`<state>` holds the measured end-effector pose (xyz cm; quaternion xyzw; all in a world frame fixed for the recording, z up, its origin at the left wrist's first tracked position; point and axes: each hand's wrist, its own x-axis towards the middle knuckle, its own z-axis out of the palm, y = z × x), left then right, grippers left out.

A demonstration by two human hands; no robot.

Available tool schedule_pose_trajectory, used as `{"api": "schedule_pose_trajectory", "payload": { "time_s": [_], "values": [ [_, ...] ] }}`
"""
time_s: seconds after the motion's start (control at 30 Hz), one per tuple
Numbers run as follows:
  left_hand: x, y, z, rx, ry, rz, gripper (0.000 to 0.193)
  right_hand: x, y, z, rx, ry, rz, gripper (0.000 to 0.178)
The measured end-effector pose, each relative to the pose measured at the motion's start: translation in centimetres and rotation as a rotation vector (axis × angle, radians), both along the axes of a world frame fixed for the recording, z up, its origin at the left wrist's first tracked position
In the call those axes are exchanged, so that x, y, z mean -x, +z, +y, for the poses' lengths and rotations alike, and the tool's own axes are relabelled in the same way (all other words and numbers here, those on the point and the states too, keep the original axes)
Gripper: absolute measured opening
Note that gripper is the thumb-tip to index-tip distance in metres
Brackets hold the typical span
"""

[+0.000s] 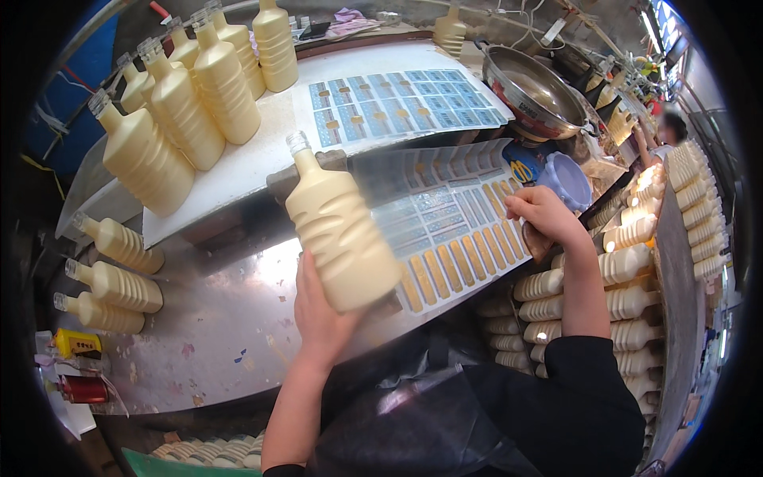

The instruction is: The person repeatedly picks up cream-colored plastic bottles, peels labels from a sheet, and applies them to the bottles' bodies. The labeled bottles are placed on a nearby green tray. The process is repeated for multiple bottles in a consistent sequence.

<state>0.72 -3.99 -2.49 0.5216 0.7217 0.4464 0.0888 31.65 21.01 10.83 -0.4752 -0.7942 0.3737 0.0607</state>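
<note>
My left hand (319, 316) is wrapped round the lower part of a cream-coloured bottle (338, 230) with a clear threaded neck and wavy ridges on its body. The bottle tilts, neck up and to the left, above the work surface. Beside it lies a sheet of stickers (469, 253) with gold strips and blue-and-white labels. At that sheet's right end, my right hand (547, 213) is closed with its fingertips pinched together; whatever they may hold is too small to make out. Another sheet of blue labels (405, 105) lies on the white raised shelf (278, 119) behind.
Several cream bottles (187, 99) stand on the shelf at the left. Three more (119, 284) lie below them. A metal pan (534, 79) and a lilac bowl (566, 181) are at the right. Stacked bottles (628, 306) fill the right side. Another person (672, 131) is far right.
</note>
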Motion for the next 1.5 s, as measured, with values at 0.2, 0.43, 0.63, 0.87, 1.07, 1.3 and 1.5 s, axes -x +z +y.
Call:
{"api": "schedule_pose_trajectory", "payload": {
  "time_s": [0.2, 0.43, 0.63, 0.87, 1.07, 1.3, 1.5],
  "values": [
    [-0.1, 1.4, 0.0, 0.006, -0.006, -0.083, 0.114, 3.6, -2.5, -0.8, -0.178, 0.028, 0.09, 0.028],
    [0.2, 1.8, -0.6, 0.084, -0.001, -0.059, 0.12, 8.8, -5.1, -2.4, 0.06, 0.266, 0.233, 0.021],
    [1.8, 4.2, 0.0, -0.026, -0.107, -0.291, 0.12, 15.0, -5.6, -4.5, 0.229, 0.266, 0.322, 0.077],
    [2.0, 5.5, 5.5, 0.056, 0.058, -0.557, 0.109, 17.6, -6.7, -5.6, 0.4, 0.269, 0.222, 0.097],
    [1.3, 5.8, 5.6, 0.114, 0.101, -0.386, 0.106, 17.3, -11.0, -6.4, 0.456, 0.283, 0.537, 0.094],
    [0.7, 6.5, 5.8, 0.003, 0.14, -0.522, 0.107, 17.5, -11.3, -7.0, 0.359, 0.226, 0.54, 0.087],
    [-0.4, 6.1, 4.7, 0.023, 0.141, -0.56, 0.107, 13.7, -9.1, -4.9, 0.401, 0.17, 0.434, 0.052]
  ]
}}
